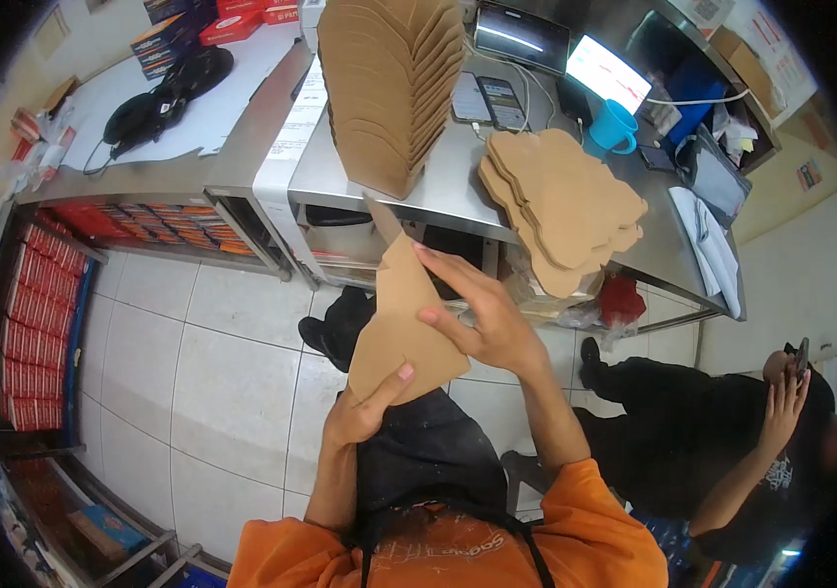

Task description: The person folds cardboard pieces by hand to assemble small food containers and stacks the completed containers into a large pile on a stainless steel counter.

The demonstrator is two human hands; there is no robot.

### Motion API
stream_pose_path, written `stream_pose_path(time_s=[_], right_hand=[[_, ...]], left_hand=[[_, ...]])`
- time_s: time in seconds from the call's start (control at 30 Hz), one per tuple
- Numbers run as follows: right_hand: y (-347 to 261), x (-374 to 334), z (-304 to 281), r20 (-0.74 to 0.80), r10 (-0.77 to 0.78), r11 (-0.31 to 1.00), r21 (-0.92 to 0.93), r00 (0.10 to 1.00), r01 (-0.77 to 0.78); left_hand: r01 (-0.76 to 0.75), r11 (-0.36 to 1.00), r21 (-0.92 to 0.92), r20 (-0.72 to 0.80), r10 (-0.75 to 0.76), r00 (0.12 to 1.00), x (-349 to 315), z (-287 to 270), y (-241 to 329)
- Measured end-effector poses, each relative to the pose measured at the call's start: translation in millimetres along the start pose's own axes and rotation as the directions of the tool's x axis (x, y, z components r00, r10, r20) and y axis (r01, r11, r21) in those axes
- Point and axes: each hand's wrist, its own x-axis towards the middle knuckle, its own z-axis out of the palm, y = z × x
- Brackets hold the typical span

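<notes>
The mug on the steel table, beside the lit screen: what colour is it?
The mug is light blue, seen best in the head view, near the far edge of the steel table.
</notes>
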Motion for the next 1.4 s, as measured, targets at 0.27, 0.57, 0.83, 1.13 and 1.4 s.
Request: stream_pose_path(time_s=[0.27,0.57,0.83,1.13,1.4], right_hand=[[-0.4,-6.3,2.9,0.205,0.251,0.900,0.311,0.946,-0.306],[6.3,-8.1,6.2,-0.042,-0.278,0.953,-0.137,0.960,0.270],[5.7,-26.5,38.9,-0.157,0.488,0.659,0.711,0.859,-0.245],[3.3,-12.8,20.2,-0.263,0.016,0.993,0.118,0.965,0.015],[-1.7,-13.2,10.6,-0.197,-0.084,0.994,0.046,0.977,0.095]], left_hand=[[-0.123,0.967,0.223,0.063,0.112,0.992,8.0,-12.6,-3.1],[-0.399,0.751,0.525,-0.154,0.546,0.824,25.3,-10.6,-17.1],[-0.518,0.796,0.313,-0.363,0.605,0.709,25.3,5.8,-40.5],[-0.182,0.886,-0.427,-0.327,0.037,0.944,12.6,9.5,-20.0],[-0.154,0.813,-0.562,-0.234,0.023,0.972,11.2,5.3,-17.9]])
